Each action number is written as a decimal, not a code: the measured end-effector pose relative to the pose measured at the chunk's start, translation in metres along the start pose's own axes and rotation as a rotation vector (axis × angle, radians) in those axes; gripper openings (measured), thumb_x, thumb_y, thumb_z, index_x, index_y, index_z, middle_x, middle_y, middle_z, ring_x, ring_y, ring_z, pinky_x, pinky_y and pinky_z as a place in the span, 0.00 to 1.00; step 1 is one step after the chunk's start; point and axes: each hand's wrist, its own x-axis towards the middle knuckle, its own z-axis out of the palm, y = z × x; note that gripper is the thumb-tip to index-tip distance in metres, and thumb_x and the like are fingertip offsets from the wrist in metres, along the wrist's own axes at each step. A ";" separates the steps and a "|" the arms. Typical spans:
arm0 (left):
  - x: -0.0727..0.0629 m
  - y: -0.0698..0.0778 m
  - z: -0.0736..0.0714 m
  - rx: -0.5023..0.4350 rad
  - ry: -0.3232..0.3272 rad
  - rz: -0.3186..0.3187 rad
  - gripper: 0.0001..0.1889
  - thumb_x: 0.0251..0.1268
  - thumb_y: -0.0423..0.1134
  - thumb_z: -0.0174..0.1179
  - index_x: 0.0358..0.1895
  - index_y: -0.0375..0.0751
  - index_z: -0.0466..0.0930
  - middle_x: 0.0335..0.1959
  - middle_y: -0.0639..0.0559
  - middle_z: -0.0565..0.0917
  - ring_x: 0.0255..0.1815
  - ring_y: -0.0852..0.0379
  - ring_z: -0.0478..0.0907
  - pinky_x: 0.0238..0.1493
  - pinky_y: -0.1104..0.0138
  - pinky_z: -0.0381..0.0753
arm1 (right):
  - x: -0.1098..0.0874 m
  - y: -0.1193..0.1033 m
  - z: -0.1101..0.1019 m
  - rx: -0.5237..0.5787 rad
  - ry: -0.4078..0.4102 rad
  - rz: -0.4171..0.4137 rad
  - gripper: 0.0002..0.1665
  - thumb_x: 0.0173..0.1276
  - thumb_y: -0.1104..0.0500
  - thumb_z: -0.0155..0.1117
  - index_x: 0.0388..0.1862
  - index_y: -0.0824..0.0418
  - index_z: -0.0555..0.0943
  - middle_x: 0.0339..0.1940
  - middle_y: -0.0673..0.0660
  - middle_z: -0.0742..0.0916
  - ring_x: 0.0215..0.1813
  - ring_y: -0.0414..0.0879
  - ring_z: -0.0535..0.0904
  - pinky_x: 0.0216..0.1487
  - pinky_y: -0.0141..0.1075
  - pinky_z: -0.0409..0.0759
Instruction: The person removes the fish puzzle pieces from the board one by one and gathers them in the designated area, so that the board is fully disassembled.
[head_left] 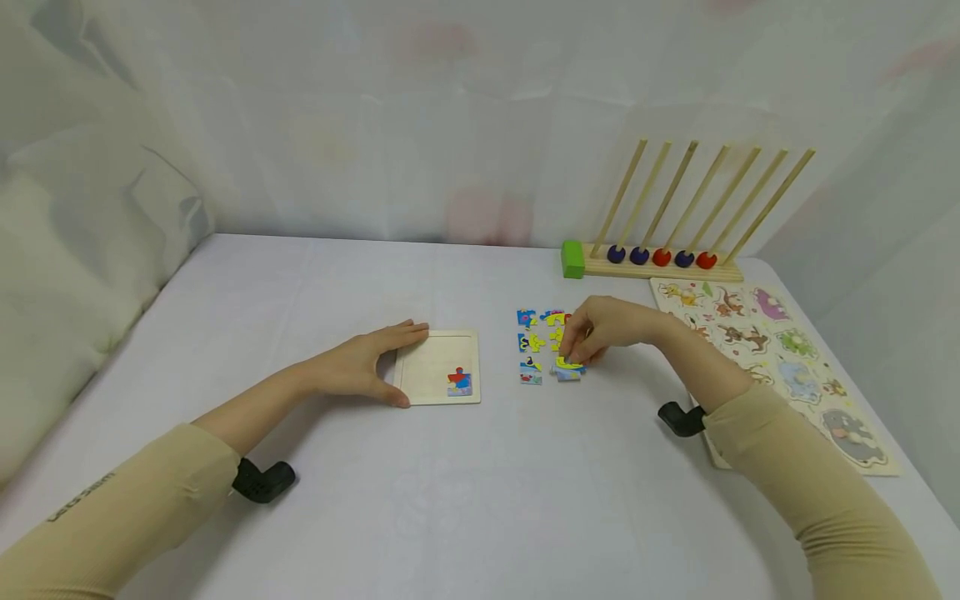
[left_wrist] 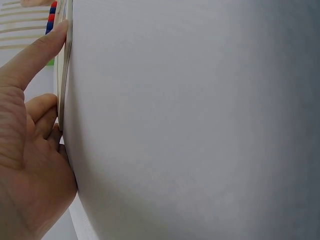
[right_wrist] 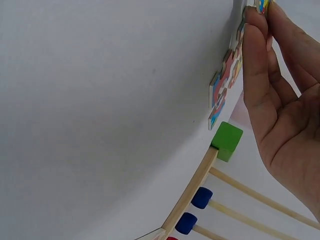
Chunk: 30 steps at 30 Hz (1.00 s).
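On the table lies a shallow square wooden puzzle tray (head_left: pixel 427 367), with a red and blue puzzle piece (head_left: pixel 460 383) in its lower right corner. My left hand (head_left: pixel 371 362) holds the tray by its left side, thumb at the near corner and fingers at the far one. To the right, several loose jigsaw pieces (head_left: pixel 530 342) form two columns. My right hand (head_left: pixel 600 327) is over the right column and pinches a yellow and blue puzzle piece (right_wrist: pixel 262 6) between thumb and fingertips. Its fingers partly hide the pieces beneath.
A wooden bead rack (head_left: pixel 660 265) with upright rods, blue and red beads and a green block (head_left: pixel 573 259) stands at the back right. A wooden animal puzzle board (head_left: pixel 780 367) lies along the right side, under the right forearm.
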 end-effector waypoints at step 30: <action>-0.001 0.001 0.000 -0.003 0.000 0.004 0.57 0.43 0.58 0.77 0.79 0.53 0.54 0.82 0.52 0.52 0.84 0.49 0.46 0.81 0.45 0.50 | -0.001 -0.005 0.001 -0.080 0.077 0.006 0.05 0.62 0.61 0.71 0.37 0.57 0.89 0.28 0.51 0.88 0.30 0.41 0.81 0.37 0.33 0.83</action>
